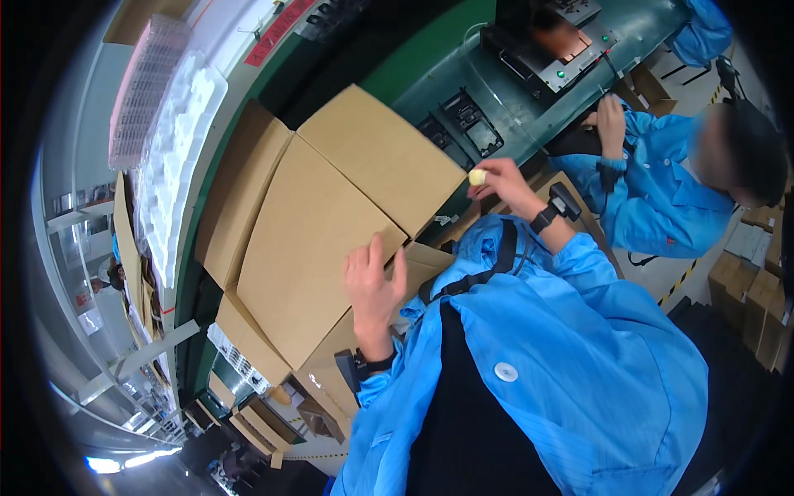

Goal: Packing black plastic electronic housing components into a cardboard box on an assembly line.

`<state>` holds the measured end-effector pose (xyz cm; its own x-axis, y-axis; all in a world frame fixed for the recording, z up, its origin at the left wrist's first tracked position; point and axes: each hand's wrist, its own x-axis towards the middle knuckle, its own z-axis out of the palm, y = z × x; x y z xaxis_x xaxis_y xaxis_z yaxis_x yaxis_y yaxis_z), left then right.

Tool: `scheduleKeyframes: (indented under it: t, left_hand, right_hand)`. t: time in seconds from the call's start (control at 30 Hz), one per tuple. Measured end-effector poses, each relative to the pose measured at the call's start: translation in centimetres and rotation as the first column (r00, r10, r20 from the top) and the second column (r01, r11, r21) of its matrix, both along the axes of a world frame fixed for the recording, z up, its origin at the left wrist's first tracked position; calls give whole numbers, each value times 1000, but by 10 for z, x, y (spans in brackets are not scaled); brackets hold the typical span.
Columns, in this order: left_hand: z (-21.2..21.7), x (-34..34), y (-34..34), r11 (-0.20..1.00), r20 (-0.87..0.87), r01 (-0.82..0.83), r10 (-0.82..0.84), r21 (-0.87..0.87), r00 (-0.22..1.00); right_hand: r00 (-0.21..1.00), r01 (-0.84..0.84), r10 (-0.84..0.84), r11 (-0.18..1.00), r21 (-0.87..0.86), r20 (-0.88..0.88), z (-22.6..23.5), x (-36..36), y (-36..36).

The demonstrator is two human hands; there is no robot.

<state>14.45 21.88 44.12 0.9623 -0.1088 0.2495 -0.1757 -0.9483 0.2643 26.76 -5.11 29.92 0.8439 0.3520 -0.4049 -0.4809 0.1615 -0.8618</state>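
Observation:
A large brown cardboard box (314,223) lies in front of me on the green bench, its flaps folded out. My left hand (374,285) rests at the near edge of the box with its fingers apart and nothing in them. To the right, beside the box's right corner, my right hand (506,188) is closed. A small rounded pale-yellow piece (477,177) shows at its fingertips; its exact kind is too small to tell. Both wrists carry dark straps with small black devices.
Black plastic trays (473,128) lie on the bench beyond the box. Behind them stands a machine (542,54) with green lights. A co-worker in blue (662,182) is close on my right. Clear plastic trays (178,157) sit on the shelf at left.

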Motion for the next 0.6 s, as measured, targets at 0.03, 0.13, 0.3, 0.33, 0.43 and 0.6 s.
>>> scheduleKeyframes:
  t: [0.03,0.13,0.3,0.33,0.43,0.6]
  left_hand:
    - [1,-11,2,1000,-6,-10,10,8,1000]
    - [-6,-27,5,979,86,-203,204,-21,975]
    - [-10,-21,-1,984,48,-174,175,-26,983]
    - [-3,-12,-9,992,-19,-123,123,-6,992]
    - [0,1,-14,995,-141,-25,38,96,989]
    - [-19,-29,12,991,-184,-109,121,75,975]
  right_hand:
    - [999,37,-35,996,-80,27,-14,8,-5]
    - [981,149,-92,921,-360,171,-40,35,-12]
    - [869,308,171,548,-778,464,-76,81,8]
    - [837,343,239,472,-812,493,-80,84,16]
    - [849,242,344,422,-874,401,-91,90,40]
    - [801,362,290,462,-810,523,-131,83,49]
